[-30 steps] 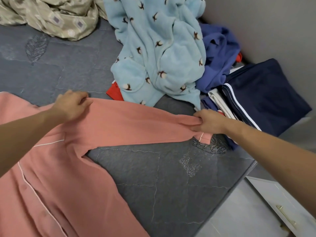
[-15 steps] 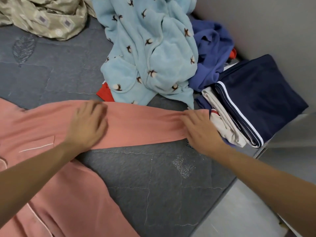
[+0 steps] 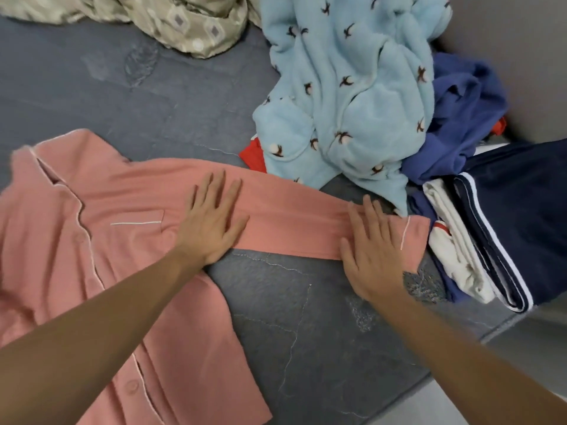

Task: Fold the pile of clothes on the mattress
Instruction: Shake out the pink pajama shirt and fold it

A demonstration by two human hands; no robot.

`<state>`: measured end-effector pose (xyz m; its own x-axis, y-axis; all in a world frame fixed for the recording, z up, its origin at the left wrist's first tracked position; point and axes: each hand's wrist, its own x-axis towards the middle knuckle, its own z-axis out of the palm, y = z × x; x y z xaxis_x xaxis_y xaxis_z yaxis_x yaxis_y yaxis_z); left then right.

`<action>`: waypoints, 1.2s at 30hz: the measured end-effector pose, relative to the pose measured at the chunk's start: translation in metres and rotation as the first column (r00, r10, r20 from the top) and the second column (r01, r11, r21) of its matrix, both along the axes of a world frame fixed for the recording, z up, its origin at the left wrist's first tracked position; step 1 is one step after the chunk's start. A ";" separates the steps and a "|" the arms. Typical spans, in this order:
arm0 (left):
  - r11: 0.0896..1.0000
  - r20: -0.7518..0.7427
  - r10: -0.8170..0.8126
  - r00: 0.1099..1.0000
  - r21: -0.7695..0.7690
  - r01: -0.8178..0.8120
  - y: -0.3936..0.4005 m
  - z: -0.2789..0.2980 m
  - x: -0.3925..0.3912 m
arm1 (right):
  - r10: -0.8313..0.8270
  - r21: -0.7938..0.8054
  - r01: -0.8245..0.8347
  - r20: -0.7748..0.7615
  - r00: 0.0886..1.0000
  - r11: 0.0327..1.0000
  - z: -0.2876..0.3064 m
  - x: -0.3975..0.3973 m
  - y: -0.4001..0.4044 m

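Pink cotton, the pyjama shirt [image 3: 92, 240] lies front-up on the grey mattress [image 3: 306, 317], its sleeve stretched rightward. From the head view, the left hand [image 3: 211, 228] presses flat near the shoulder and the right hand [image 3: 372, 253] flat by the cuff, fingers straight, gripping nothing. The unfolded heap, led by a pale blue fleece [image 3: 352, 102], sits just beyond; the cuff nearly touches the folded stack [image 3: 506, 225], possibly overlapping it. A careless sleeve fold could drag that stack askew. No containers show.

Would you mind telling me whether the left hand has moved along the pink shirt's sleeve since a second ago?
Yes. The left hand has slid along the pink shirt from the shoulder toward the cuff, nearer the light blue fleece, and now lies flat.
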<state>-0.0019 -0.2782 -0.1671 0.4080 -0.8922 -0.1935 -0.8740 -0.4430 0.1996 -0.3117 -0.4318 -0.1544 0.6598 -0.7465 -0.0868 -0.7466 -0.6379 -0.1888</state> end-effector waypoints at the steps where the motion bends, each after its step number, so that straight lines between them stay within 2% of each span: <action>1: 1.000 0.005 0.013 1.000 0.006 -0.013 0.011 0.006 0.004 | 0.037 0.017 -0.038 0.034 0.999 0.999 0.004 0.018 0.009; 7: 0.986 0.028 0.169 0.985 -0.004 -0.169 0.098 0.038 0.048 | 0.265 0.074 -0.269 0.060 0.962 0.960 0.009 0.140 0.060; 14: 0.943 0.030 0.331 0.943 -0.051 -0.330 0.243 0.049 0.089 | 0.539 0.070 -0.555 0.166 0.826 0.829 0.012 0.258 0.166; 18: 0.924 0.069 0.377 0.923 -0.090 -0.371 0.324 0.056 0.092 | 0.697 0.021 -0.723 0.247 0.673 0.691 0.016 0.312 0.241; 22: 0.853 0.049 0.519 0.854 -0.100 -0.512 0.380 0.066 0.084 | 0.822 0.005 -0.872 0.330 0.464 0.489 0.030 0.372 0.308; 24: 0.814 0.045 0.579 0.814 -0.083 -0.575 0.394 0.068 0.078 | 0.886 -0.051 -0.923 0.308 0.348 0.380 0.040 0.398 0.333; 26: 0.745 -0.087 0.654 0.751 -0.094 -0.660 0.402 0.066 0.072 | 0.939 -0.093 -0.959 0.249 0.238 0.268 0.047 0.417 0.349; 28: 0.609 -0.306 0.734 0.606 -0.100 -0.787 0.407 0.065 0.065 | 0.969 -0.125 -0.977 0.201 0.145 0.172 0.047 0.430 0.356; 30: 0.522 -0.387 0.772 0.504 -0.066 -0.850 0.411 0.067 0.061 | 0.984 -0.124 -0.987 0.157 0.080 0.100 0.048 0.440 0.357; 34: 0.497 -0.482 0.748 0.456 -0.048 -0.867 0.418 0.067 0.059 | 0.997 0.059 -0.997 0.057 0.046 0.042 0.062 0.451 0.361; 36: 0.500 -0.520 0.721 0.458 -0.068 -0.863 0.424 0.065 0.060 | 0.999 0.148 -0.989 0.023 0.031 0.027 0.071 0.456 0.364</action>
<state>0.0580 0.1455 -0.1020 0.9166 -0.2450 -0.3159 0.0238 -0.7554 0.6548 0.1442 -0.0675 -0.0836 0.7454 0.6417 -0.1805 0.5802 -0.7579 -0.2983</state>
